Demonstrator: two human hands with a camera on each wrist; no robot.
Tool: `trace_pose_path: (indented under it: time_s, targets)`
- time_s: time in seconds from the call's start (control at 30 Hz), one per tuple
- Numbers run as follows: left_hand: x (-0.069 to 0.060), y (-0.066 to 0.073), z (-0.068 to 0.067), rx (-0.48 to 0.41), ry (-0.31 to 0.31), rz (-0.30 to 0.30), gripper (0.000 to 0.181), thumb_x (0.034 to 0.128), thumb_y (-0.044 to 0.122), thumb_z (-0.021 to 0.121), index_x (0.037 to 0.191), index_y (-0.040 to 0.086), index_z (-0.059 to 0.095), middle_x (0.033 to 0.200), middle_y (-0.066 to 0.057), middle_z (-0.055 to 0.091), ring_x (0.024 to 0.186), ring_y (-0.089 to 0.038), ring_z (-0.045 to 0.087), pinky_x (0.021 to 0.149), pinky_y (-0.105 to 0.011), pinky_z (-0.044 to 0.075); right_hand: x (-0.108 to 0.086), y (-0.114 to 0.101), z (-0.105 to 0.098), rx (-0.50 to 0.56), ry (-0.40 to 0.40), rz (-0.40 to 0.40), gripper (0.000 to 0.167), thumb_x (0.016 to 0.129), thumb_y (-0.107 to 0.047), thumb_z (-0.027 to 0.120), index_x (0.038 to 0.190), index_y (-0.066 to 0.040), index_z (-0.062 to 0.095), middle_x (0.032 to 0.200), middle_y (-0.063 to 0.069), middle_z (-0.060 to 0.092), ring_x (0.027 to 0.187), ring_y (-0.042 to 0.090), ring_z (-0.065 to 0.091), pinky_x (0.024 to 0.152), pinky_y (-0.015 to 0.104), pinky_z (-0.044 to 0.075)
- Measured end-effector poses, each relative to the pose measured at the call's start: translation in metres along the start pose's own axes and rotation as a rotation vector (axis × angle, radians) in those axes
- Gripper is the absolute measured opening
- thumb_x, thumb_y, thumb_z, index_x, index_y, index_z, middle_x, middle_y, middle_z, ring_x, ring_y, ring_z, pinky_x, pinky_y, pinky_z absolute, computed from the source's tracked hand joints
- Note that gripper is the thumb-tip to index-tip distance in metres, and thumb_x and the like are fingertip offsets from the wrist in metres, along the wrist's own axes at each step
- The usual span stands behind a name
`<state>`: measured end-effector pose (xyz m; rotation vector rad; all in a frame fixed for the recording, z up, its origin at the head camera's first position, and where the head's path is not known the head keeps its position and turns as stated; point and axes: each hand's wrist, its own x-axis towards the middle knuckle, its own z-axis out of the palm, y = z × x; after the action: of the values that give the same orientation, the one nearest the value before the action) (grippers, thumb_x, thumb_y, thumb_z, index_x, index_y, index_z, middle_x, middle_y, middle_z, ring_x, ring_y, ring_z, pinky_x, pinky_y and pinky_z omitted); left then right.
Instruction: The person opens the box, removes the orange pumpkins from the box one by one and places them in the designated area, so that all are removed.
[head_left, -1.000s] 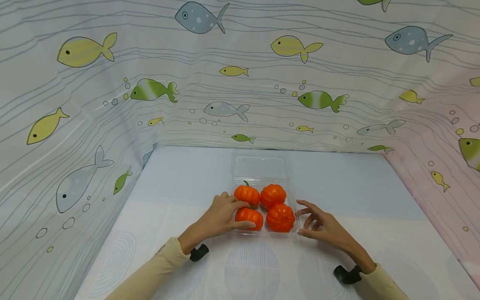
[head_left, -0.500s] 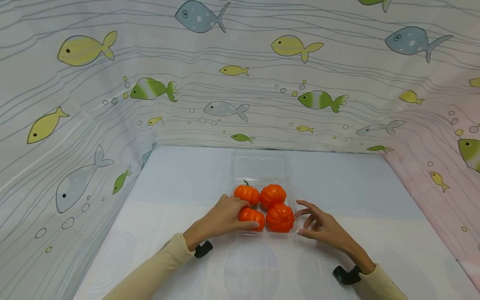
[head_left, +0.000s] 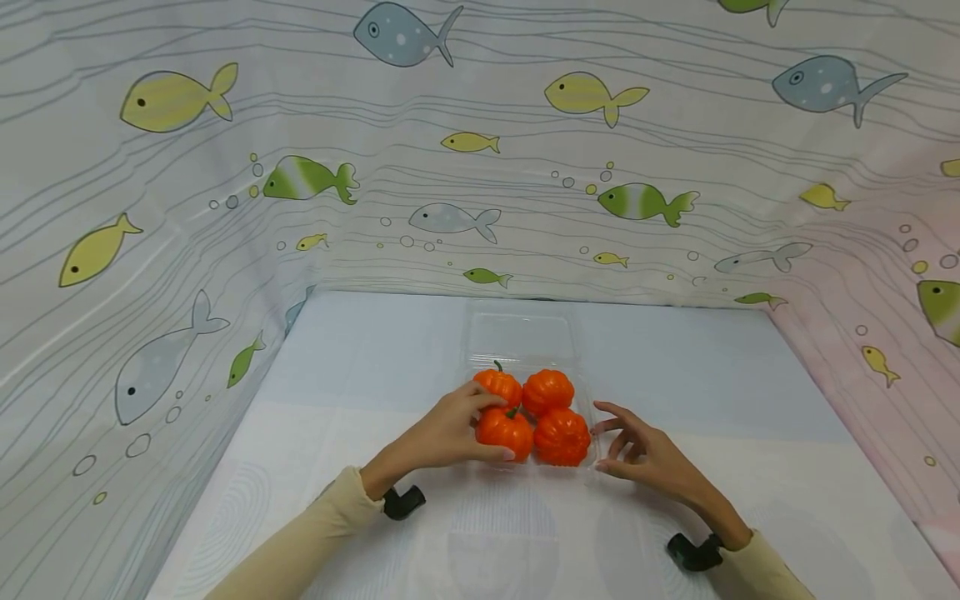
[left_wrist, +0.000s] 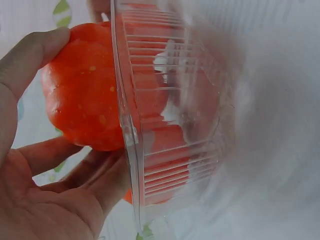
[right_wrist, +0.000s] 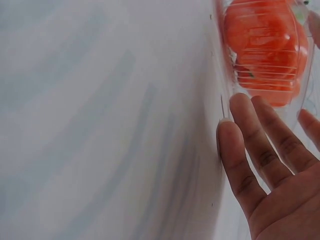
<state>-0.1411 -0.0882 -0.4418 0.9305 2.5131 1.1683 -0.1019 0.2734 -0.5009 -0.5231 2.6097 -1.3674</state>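
My left hand (head_left: 450, 427) grips the near-left orange pumpkin (head_left: 504, 435), thumb in front and fingers behind. Its short green stem points up. In the left wrist view that pumpkin (left_wrist: 85, 87) rises above the rim (left_wrist: 131, 135) of a clear plastic clamshell box. Three more pumpkins share the box: one far left (head_left: 498, 388) with a stem, one far right (head_left: 548, 392) and one near right (head_left: 562, 437). My right hand (head_left: 647, 454) is at the box's right side, fingers spread and loosely bent, holding nothing. Its fingertips (right_wrist: 231, 131) are close to the box wall; contact is unclear.
The box's transparent lid (head_left: 523, 335) lies folded back on the far side. A pale patterned cloth (head_left: 360, 350) covers the table. Fish-printed curtain (head_left: 420, 175) surrounds the back and both sides.
The near-left pumpkin has shifted slightly right and tipped, so its stem now shows on top. My left hand moved a little right with it. My right hand stays in place.
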Motion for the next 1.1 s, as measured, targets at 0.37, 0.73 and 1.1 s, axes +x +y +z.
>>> trace_pose_path:
  time_s: [0.37, 0.73, 1.1]
  targets:
    - [-0.01, -0.005, -0.008, -0.216, 0.005, -0.02, 0.064, 0.0777, 0.039, 0.091, 0.132, 0.019, 0.064, 0.127, 0.009, 0.063, 0.115, -0.012, 0.06, 0.096, -0.035, 0.054, 0.0, 0.003, 0.001, 0.004, -0.001, 0.027, 0.085, 0.085, -0.028, 0.086, 0.157, -0.019, 0.041, 0.124, 0.007, 0.068, 0.08, 0.016, 0.065, 0.069, 0.029, 0.059]
    - [-0.02, -0.01, -0.018, -0.336, 0.075, 0.036, 0.07, 0.0789, 0.03, 0.092, 0.139, 0.017, 0.058, 0.142, 0.004, 0.056, 0.125, -0.017, 0.058, 0.106, -0.041, 0.05, 0.0, 0.0, 0.0, -0.001, -0.01, 0.033, 0.086, 0.085, -0.028, 0.085, 0.157, -0.017, 0.039, 0.125, 0.008, 0.067, 0.081, 0.016, 0.065, 0.07, 0.029, 0.059]
    - [-0.031, -0.02, -0.032, -0.394, 0.154, 0.009, 0.08, 0.0789, 0.026, 0.093, 0.147, 0.016, 0.052, 0.146, 0.002, 0.051, 0.132, -0.021, 0.052, 0.107, -0.035, 0.048, 0.002, 0.0, 0.0, 0.06, -0.037, -0.002, 0.083, 0.09, -0.025, 0.082, 0.158, -0.018, 0.037, 0.129, 0.011, 0.065, 0.084, 0.017, 0.065, 0.069, 0.03, 0.058]
